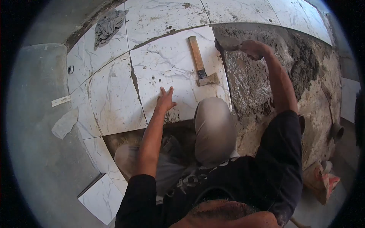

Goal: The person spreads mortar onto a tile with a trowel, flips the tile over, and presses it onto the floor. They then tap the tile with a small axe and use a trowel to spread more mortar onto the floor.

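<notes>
My left hand (166, 101) rests on a white marble-patterned tile (171, 62) with its fingers spread, holding nothing. Closed around the handle of a trowel (227, 44) is my right hand (254, 49). The grey blade lies at the tile's far right corner, over the wet mortar (247, 76); the handle is mostly hidden by my fingers. On the same tile, between my hands, lies a hatchet (196, 55) with a wooden handle and a metal head.
Laid tiles (163, 15) run along the back and left. A crumpled grey cloth (109, 28) lies at the upper left, and a loose tile (102, 198) at the lower left. Rough mortar (304, 62) spreads to the right. A torn bag (321, 182) stands lower right.
</notes>
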Demonstrator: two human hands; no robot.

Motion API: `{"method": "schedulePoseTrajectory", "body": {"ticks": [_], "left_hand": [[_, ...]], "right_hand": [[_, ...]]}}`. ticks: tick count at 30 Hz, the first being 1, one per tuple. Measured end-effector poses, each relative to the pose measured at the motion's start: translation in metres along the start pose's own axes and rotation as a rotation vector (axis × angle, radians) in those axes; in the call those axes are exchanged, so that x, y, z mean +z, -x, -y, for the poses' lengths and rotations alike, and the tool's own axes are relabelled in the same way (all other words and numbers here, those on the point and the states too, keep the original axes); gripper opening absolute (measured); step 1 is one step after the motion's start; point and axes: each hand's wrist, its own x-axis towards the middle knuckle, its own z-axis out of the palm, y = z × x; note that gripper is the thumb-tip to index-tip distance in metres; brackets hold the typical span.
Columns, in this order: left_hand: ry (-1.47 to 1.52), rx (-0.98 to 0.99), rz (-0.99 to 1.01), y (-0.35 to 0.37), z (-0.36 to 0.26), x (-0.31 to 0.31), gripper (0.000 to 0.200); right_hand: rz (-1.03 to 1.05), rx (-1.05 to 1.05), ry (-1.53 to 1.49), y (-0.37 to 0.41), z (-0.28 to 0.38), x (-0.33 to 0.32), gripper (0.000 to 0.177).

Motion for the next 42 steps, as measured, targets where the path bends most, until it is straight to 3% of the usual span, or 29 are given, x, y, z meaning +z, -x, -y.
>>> {"method": "schedulePoseTrajectory", "body": {"ticks": [2,3,5,7,9,10,12,16,18,19,21,22,24,27,31,35,40,42], "left_hand": [[0.003,0.008,0.019,0.001,-0.002,-0.003,0.095],[0.001,0.009,0.021,0.002,-0.003,-0.006,0.096],[0.011,0.008,0.028,0.001,-0.002,-0.006,0.096],[0.016,0.005,0.039,0.001,-0.002,-0.006,0.096],[-0.022,0.000,0.040,-0.001,-0.004,-0.006,0.096],[-0.032,0.012,0.045,0.000,-0.003,-0.007,0.096],[0.004,0.024,0.043,0.000,-0.004,-0.007,0.097],[-0.028,0.098,0.008,-0.008,0.004,0.004,0.097],[-0.025,0.087,0.018,-0.007,0.003,0.001,0.096],[-0.038,0.101,0.017,-0.006,0.002,-0.002,0.096],[0.005,0.080,0.071,-0.004,0.000,-0.006,0.096],[-0.001,0.084,0.064,-0.006,0.001,-0.006,0.096],[-0.065,0.184,0.043,-0.011,0.008,0.002,0.096],[-0.052,0.187,0.008,-0.027,0.022,0.019,0.097],[-0.056,0.186,0.033,-0.019,0.015,0.009,0.098],[-0.015,0.118,0.058,-0.010,0.005,-0.002,0.097],[-0.104,0.151,0.036,-0.021,0.014,0.011,0.096],[-0.045,0.134,0.047,-0.025,0.017,0.013,0.096]], "right_hand": [[0.112,-0.310,0.719,0.027,0.008,0.001,0.025],[0.116,-0.303,0.718,0.050,0.017,0.003,0.025],[0.228,-0.190,0.514,0.097,0.042,0.010,0.031],[0.103,-0.274,0.373,0.107,-0.016,0.080,0.031],[0.007,-0.150,0.104,0.149,-0.017,0.122,0.029],[0.003,-0.137,0.094,0.167,-0.010,0.134,0.029],[0.173,-0.193,0.549,0.201,0.003,0.156,0.032],[0.039,-0.134,0.470,0.264,0.001,0.242,0.033],[0.086,0.155,-0.004,0.280,-0.015,0.300,0.031],[0.075,0.166,-0.015,0.294,0.012,0.294,0.031],[-0.145,0.397,-0.300,0.320,0.101,0.251,0.032],[-0.154,0.396,-0.303,0.324,0.113,0.262,0.032],[-0.438,0.535,-0.477,0.318,0.126,0.287,0.037],[-0.741,0.437,-0.397,0.255,0.134,0.289,0.041],[-0.769,0.522,-0.471,0.136,0.119,0.239,0.038],[-0.821,0.442,-0.426,0.069,0.117,0.193,0.037],[-0.780,0.469,-0.422,0.051,0.106,0.190,0.035],[-0.869,0.518,-0.467,0.071,0.091,0.200,0.033]]}}
